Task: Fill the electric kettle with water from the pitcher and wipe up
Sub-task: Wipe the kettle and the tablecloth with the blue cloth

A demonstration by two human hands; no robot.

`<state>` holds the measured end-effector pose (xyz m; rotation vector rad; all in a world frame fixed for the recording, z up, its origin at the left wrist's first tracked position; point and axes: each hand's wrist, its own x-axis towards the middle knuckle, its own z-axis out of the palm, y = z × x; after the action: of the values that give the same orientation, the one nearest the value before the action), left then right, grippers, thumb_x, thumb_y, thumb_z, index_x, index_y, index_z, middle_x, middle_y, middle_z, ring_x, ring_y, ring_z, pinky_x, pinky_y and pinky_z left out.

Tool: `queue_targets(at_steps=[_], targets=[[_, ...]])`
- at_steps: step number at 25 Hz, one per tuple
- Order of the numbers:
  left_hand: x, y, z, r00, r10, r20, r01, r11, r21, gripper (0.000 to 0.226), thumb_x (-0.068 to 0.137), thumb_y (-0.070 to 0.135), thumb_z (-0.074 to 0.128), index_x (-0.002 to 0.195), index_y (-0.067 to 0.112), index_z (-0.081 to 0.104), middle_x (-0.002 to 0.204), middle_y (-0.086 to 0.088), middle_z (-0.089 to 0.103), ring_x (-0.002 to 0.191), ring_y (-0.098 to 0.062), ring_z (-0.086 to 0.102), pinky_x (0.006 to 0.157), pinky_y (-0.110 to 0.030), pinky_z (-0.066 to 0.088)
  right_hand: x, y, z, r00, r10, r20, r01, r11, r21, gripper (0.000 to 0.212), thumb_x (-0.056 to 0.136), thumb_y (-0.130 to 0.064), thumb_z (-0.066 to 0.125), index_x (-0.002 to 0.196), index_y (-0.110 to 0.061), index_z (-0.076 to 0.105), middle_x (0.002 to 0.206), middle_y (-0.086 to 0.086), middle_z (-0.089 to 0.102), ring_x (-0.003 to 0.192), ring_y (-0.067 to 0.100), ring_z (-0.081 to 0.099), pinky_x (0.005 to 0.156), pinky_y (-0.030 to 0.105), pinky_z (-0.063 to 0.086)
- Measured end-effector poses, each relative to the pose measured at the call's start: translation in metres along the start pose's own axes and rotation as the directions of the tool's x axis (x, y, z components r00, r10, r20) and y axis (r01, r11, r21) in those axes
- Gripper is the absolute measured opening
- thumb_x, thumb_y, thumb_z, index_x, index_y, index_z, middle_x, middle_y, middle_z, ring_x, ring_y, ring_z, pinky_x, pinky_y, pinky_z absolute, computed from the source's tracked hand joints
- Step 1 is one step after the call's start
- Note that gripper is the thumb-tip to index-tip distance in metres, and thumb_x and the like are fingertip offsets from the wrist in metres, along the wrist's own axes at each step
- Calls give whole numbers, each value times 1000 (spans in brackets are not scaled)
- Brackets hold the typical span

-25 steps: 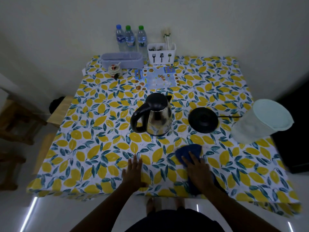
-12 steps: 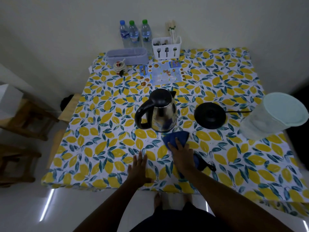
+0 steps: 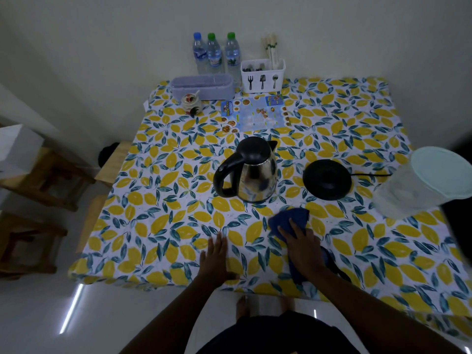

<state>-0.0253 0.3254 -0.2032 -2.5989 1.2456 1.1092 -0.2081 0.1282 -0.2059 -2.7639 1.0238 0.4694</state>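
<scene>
Kettle: my electric kettle [image 3: 251, 172] stands upright near the middle of the counter [image 3: 163, 226], off its base, lid shut, handle turned to my left.
Kettle look: rounded steel body, shiny enough to mirror the lemon print; black plastic lid, spout and loop handle.
Base: a flat black disc [image 3: 327, 178] just to the right of the kettle, apart from it, with a thin black cord running off to the right.
Pitcher: a translucent plastic pitcher [image 3: 419, 185] with a pale round lid, at the counter's right edge; I cannot tell how much water it holds.
Cloth: a dark blue, soft-looking cloth [image 3: 288, 222], bunched, lying in front of the kettle and trailing back under my wrist toward the near edge.
Counter cover: smooth sheet printed with yellow lemons and teal leaves.
Right hand: my right hand [image 3: 301, 244] presses palm-down on the cloth, fingers spread forward over it.
Left hand: my left hand [image 3: 215, 254] lies flat and empty on the counter, fingers together pointing forward, beside the cloth but not touching it.
</scene>
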Motion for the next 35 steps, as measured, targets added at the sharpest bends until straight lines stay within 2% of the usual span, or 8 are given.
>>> queue_targets(at_steps=[3, 5, 10, 14, 18, 25, 30, 35], targets=[[1, 0, 1, 1000, -5, 0, 5, 1000, -1, 127, 70, 59, 72, 148, 13, -17, 154, -5, -31, 141, -34, -25, 115, -58, 3, 26, -26, -14, 988, 148, -43, -143, 984, 106, 62, 96, -29, 46, 149, -34, 14, 161, 6, 3, 131, 44, 27, 97, 56, 37], [1, 0, 1, 1000, -3, -4, 3, 1000, -1, 126, 70, 58, 71, 148, 14, -17, 155, -5, -31, 141, -34, -25, 115, -57, 3, 33, -48, -17, 995, 91, -31, -87, 989, 118, 59, 97, -29, 42, 149, -35, 14, 161, 5, 1, 132, 45, 24, 100, 57, 32], [1, 0, 2, 1000, -13, -19, 13, 1000, -3, 124, 72, 58, 71, 148, 14, -16, 154, -4, -32, 142, -33, -25, 115, -56, 3, 5, -64, 9, 964, -243, 106, 247, 968, -30, 76, 64, -22, 81, 131, -41, 49, 145, 4, 46, 105, 47, 56, 69, 56, 52], [4, 6, 1, 999, -51, -7, 51, 999, 6, 122, 73, 55, 71, 148, 11, -15, 150, -3, -35, 143, -34, -22, 115, -57, 8, -27, -37, 26, 954, -272, 127, 274, 962, -3, 72, 61, -37, 81, 125, -43, 51, 136, 0, 55, 96, 37, 51, 56, 47, 54], [9, 40, -1, 993, -99, -64, 100, 995, -1, 100, 86, 51, 59, 150, 8, -5, 158, -15, -19, 145, -36, -13, 116, -53, 11, -38, -2, 25, 989, -120, 91, 120, 993, 8, 71, 62, -30, 81, 126, -40, 53, 136, 2, 55, 91, 38, 58, 56, 47, 54], [22, 127, 18, 969, 245, -24, -241, 965, 104, 82, 94, 44, 48, 151, 15, -3, 159, -7, -18, 145, -30, -18, 118, -52, 4, -56, 81, 9, 986, 164, -29, -161, 984, 78, 67, 65, -25, 82, 126, -32, 58, 135, 6, 56, 87, 41, 57, 58, 50, 55], [38, 176, 22, 950, 308, 44, -311, 935, 173, 78, 96, 43, 45, 151, 18, -4, 159, -4, -17, 146, -28, -16, 118, -51, 2, -70, 144, 7, 927, 370, -65, -353, 917, 185, 62, 68, -23, 81, 126, -29, 59, 138, 9, 53, 93, 44, 58, 62, 53, 53], [41, 198, 29, 934, 357, -18, -346, 914, 212, 75, 96, 41, 42, 151, 17, -2, 157, -2, -22, 146, -27, -16, 117, -49, 3, -72, 165, 28, 924, 374, -77, -351, 911, 219, 55, 90, -59, 28, 139, -35, 39, 148, 5, 42, 119, 46, 47, 85, 59, 46]])
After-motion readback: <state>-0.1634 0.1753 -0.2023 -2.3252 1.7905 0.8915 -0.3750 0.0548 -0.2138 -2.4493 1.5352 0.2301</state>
